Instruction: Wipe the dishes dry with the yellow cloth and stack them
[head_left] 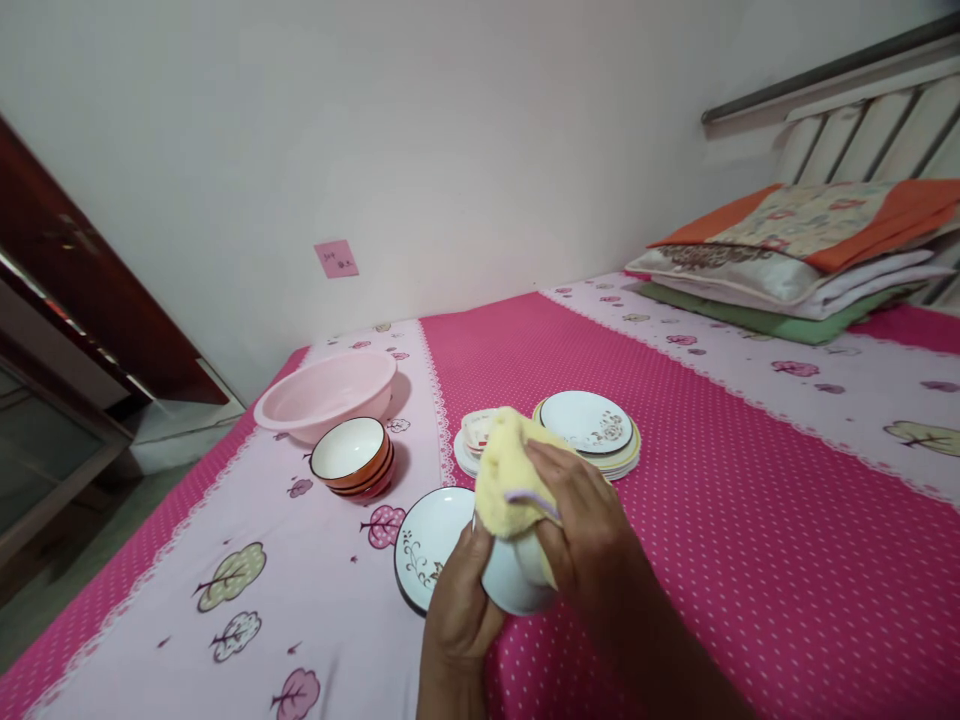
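My left hand [459, 600] grips a small white bowl [508, 585] from below, held above the bed. My right hand [589, 535] presses a yellow cloth [506, 470] over and into the bowl, fingers closed on the cloth. Just under my hands lies a white plate with a dark rim and vine pattern [429, 540]. Behind them sit a stack of white patterned plates [589, 425] and a small stack of little dishes [472, 435].
A pink plastic basin [326, 393] and a stack of orange-sided bowls [351, 458] stand to the left on the pink floral bedsheet [750, 520]. Folded bedding and pillows [795, 260] lie at the far right by the headboard. A dark wooden cabinet [67, 290] stands left.
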